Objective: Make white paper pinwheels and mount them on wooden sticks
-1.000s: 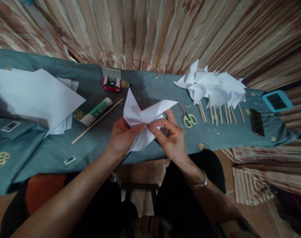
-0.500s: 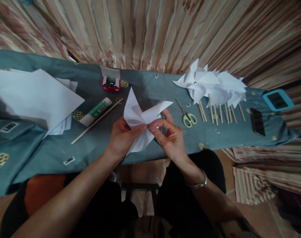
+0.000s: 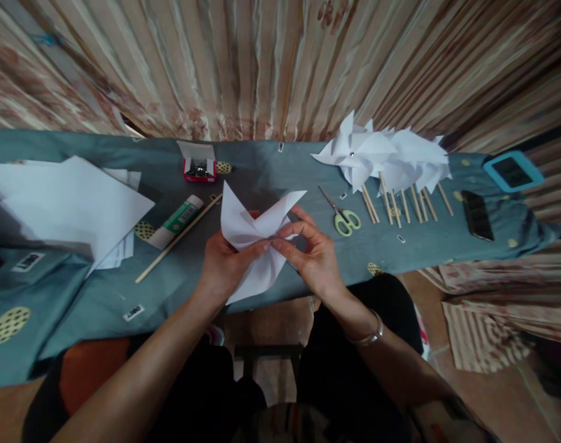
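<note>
A white paper pinwheel [image 3: 263, 272], its blades folded in to the middle, is held over the front of the table. My left hand [image 3: 227, 261] grips it from the left, the thumb pressing the folded tips at the centre. The thumb and forefinger of my right hand [image 3: 314, 252] pinch together at that same centre, on something too small to make out. Beyond the pinwheel stands an open red box [image 3: 200, 170] of small shiny metal pieces. A wooden stick [image 3: 178, 239] lies to the left, beside a green and white glue stick [image 3: 181, 216].
Green-handled scissors [image 3: 346, 221] lie to the right. Several finished pinwheels [image 3: 382, 154] on sticks are piled at the back right. A phone [image 3: 477, 215] and a blue-framed device [image 3: 513, 171] lie at the far right. White paper sheets [image 3: 70, 206] are stacked at left.
The view has shifted slightly. Both hands keep their hold at the pinwheel's centre, and the pinwheel is tilted a little differently. The things on the table stay in place.
</note>
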The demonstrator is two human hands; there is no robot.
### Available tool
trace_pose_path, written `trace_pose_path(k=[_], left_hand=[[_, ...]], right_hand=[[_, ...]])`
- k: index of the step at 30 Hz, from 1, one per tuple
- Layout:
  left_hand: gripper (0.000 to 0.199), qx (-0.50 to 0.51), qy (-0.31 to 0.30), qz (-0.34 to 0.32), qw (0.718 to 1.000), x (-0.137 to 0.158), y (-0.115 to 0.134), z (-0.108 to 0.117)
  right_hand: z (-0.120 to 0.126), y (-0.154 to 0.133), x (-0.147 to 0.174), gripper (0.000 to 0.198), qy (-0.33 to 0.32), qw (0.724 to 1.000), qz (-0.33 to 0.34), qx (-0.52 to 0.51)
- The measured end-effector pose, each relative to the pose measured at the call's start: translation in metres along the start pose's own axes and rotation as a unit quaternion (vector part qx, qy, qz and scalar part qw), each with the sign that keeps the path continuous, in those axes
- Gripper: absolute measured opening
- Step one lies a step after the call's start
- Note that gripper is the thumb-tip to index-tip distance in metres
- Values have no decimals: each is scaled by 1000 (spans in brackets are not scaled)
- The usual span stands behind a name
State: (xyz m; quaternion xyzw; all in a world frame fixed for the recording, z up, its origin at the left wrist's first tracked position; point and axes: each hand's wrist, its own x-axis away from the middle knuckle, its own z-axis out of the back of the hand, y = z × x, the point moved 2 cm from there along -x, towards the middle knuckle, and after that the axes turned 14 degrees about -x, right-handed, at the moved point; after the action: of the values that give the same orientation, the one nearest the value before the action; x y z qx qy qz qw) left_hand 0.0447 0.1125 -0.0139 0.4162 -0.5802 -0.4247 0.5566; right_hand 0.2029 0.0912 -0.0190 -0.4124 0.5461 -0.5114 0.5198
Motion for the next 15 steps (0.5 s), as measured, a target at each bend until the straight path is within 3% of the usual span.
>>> trace_pose_path(k=[4, 9, 15], left_hand=[[54, -16, 2, -2, 1000, 1, 3, 0], [58, -40, 9, 3, 999, 1, -1, 2], [67, -52, -6, 8, 999, 2, -6, 2]], right_hand=[[1, 9, 0, 26, 23, 1000, -2, 4], [2, 20, 0, 67, 38, 998, -23, -49], [1, 14, 1, 89, 34, 984, -103, -144]])
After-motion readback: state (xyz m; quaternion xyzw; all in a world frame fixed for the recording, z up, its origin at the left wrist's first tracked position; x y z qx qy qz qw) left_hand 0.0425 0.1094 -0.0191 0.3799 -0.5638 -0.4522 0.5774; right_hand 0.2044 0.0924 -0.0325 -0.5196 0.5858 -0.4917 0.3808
